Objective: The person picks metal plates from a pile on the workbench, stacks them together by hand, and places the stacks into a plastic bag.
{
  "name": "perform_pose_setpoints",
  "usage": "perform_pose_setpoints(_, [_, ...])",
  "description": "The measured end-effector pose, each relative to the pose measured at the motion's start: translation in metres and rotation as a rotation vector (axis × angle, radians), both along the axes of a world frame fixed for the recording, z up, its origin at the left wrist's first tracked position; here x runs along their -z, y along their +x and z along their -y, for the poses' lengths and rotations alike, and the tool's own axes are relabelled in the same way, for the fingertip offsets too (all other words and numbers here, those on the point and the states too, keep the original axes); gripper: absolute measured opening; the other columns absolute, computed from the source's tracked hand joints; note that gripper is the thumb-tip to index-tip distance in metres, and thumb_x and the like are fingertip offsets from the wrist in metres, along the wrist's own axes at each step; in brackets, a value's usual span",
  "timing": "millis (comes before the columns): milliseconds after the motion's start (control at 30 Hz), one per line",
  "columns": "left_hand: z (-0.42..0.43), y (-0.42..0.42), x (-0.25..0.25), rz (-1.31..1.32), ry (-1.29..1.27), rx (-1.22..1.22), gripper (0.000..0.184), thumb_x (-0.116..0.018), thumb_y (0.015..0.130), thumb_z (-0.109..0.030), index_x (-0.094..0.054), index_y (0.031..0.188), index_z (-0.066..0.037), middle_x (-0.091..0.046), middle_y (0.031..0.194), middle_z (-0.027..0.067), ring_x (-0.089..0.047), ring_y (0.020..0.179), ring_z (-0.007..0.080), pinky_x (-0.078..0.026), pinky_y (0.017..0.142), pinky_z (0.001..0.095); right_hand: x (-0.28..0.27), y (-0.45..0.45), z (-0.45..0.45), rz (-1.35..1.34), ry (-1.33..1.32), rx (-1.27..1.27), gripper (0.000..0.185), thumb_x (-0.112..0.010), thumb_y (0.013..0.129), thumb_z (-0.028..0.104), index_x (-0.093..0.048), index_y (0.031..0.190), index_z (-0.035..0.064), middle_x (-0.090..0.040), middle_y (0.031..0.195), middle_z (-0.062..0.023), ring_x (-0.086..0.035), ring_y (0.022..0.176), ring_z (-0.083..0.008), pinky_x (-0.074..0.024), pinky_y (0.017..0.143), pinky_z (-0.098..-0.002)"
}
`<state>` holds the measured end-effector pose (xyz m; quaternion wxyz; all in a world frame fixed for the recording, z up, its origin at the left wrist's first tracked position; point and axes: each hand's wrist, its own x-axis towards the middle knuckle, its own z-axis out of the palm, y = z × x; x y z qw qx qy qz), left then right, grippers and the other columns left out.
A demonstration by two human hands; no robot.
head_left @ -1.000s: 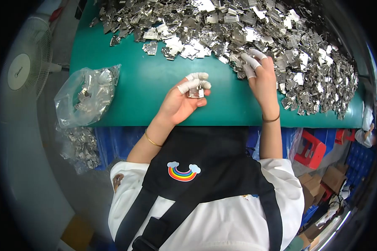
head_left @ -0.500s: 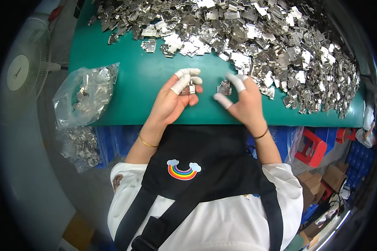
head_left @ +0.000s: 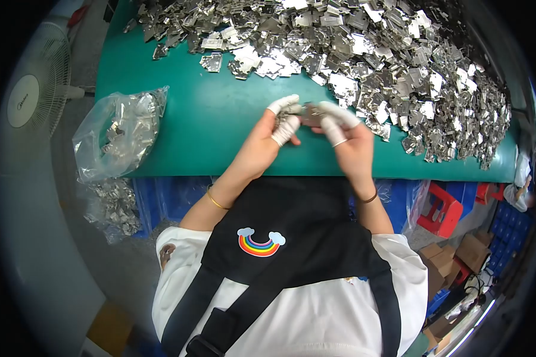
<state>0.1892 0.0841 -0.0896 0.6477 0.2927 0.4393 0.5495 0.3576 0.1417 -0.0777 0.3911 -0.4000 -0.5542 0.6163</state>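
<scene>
1. The left hand is closed on a small metal part, pinched between thumb and fingers; much of the part is hidden by the fingers.
2. The right hand grips a flat metal piece between thumb and fingers; blur softens its outline.
3. The 2 hands are close together over a green surface, with the held pieces between them; whether these pieces touch cannot be told.
4. White finger covers sheathe the thumbs and several fingers on both hands.
5. Beyond the hands, a wide heap of silvery metal parts spreads over the far side of the surface and down its right side.
6. At the left edge of the surface is a clear plastic bag with metal parts inside; a lower bag, also with metal parts, is beneath it.
7. The person wears a black apron with a rainbow patch over a white shirt.
8. A fan stands at far left; a red stool and cardboard boxes are at lower right.
</scene>
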Motion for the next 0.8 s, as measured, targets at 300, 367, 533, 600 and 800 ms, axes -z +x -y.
perform_pose_setpoints(300, [-0.001, -0.018, 0.003, 0.402, -0.122, 0.052, 0.039, -0.051, 0.1, -0.016, -0.046, 0.136, -0.002, -0.061, 0.115, 0.0127, -0.061, 0.099, 0.0202, -0.047, 0.067, 0.0288, -0.019, 0.011, -0.058, 0.759, 0.742, 0.135, 0.027, -0.07, 0.082, 0.008, -0.068, 0.108, 0.0056, -0.067, 0.093, -0.012, -0.062, 0.083, -0.0272, -0.0507, 0.074, -0.0364])
perform_pose_setpoints(367, [-0.001, -0.02, 0.007, 0.42, -0.097, 0.044, 0.039, -0.052, 0.099, -0.017, -0.047, 0.134, -0.001, -0.062, 0.114, 0.0131, -0.062, 0.099, 0.0212, -0.048, 0.066, 0.0284, -0.012, 0.015, -0.073, 0.905, 0.897, 0.033, 0.042, -0.074, 0.076, 0.009, -0.063, 0.116, 0.0047, -0.064, 0.09, -0.0117, -0.056, 0.089, -0.0308, -0.0469, 0.08, -0.0397])
perform_pose_setpoints(533, [-0.002, -0.022, 0.005, 0.348, -0.087, -0.023, 0.039, -0.054, 0.099, -0.016, -0.047, 0.133, 0.002, -0.062, 0.117, 0.0139, -0.063, 0.102, 0.0223, -0.051, 0.071, 0.0304, -0.018, 0.011, -0.067, 0.892, 0.89, -0.043, 0.049, -0.075, 0.075, 0.005, -0.061, 0.122, 0.0051, -0.056, 0.079, -0.0087, -0.055, 0.079, -0.0253, -0.047, 0.074, -0.0345])
perform_pose_setpoints(600, [-0.003, -0.021, 0.006, 0.34, -0.098, -0.01, 0.04, -0.053, 0.099, -0.016, -0.046, 0.134, 0.002, -0.061, 0.118, 0.0145, -0.062, 0.106, 0.023, -0.052, 0.075, 0.0315, -0.017, 0.012, -0.06, 0.783, 0.418, -0.065, 0.054, -0.073, 0.079, 0.002, -0.058, 0.129, 0.011, -0.059, 0.083, -0.0054, -0.053, 0.071, -0.0151, -0.0469, 0.068, -0.0311])
perform_pose_setpoints(800, [-0.007, -0.004, 0.003, 0.479, -0.092, -0.078, 0.04, -0.054, 0.098, -0.013, -0.045, 0.136, -0.001, -0.059, 0.12, 0.0133, -0.06, 0.111, 0.0261, -0.053, 0.087, 0.0379, -0.017, -0.002, -0.026, 0.182, 0.295, 0.013, 0.02, -0.067, 0.087, 0.003, -0.06, 0.106, 0.0046, -0.067, 0.098, -0.0062, -0.068, 0.087, -0.0158, -0.0524, 0.075, -0.0273])
